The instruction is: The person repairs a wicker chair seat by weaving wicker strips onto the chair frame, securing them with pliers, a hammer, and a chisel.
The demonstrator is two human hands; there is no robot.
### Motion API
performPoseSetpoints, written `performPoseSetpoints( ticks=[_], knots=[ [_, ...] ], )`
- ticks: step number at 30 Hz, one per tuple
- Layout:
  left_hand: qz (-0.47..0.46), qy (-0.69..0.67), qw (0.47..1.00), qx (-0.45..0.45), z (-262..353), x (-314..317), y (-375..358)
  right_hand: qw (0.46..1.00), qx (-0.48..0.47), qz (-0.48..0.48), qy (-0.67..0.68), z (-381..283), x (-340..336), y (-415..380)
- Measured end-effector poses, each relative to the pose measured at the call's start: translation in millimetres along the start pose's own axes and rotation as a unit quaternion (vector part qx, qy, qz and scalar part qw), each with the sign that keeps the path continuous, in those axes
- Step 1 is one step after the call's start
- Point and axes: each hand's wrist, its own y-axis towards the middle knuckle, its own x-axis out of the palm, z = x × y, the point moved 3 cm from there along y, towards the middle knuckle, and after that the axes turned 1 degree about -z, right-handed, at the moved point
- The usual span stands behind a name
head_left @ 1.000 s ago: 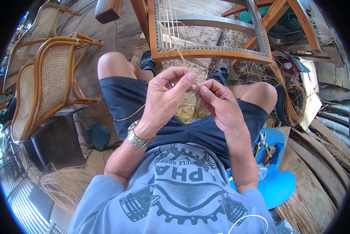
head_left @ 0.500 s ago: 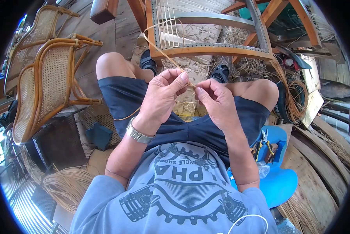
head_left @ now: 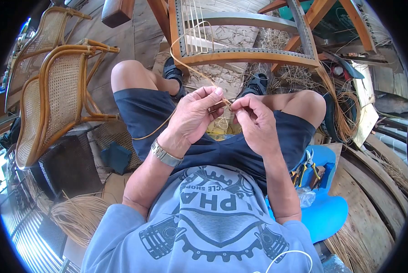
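Between both hands (head_left: 229, 116): thin, pale, looping cane strand (head_left: 185, 63).

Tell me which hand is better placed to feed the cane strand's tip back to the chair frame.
Probably the right hand: it pinches the cane strand at its free tip, while the left hand grips farther along, steadying the loop toward the chair frame.
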Motion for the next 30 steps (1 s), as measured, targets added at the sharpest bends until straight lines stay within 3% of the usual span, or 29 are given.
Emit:
performPoseSetpoints(
  ticks=[6, 12, 14, 20, 30],
  knots=[
    [0.006, 0.026, 0.999, 0.029, -5, 3, -1, 0.999, -0.028, 0.035, -0.008, -4, 7, -2],
    [0.019, 0.088, 0.995, 0.048, 0, 10, -10, 1.000, 0.018, 0.002, -0.017, -5, 4, -6],
    [0.041, 0.129, 0.987, 0.088, 15, 12, -14, 0.965, 0.104, -0.064, 0.234, 2, 5, -12],
    [0.038, 0.145, 0.983, 0.110, 25, 11, -11, 0.950, 0.118, -0.066, 0.282, 0, 0, -25],
    [0.021, 0.080, 0.995, 0.060, 19, 11, -21, 0.957, 0.118, -0.051, 0.260, 2, 2, -27]
  ],
)
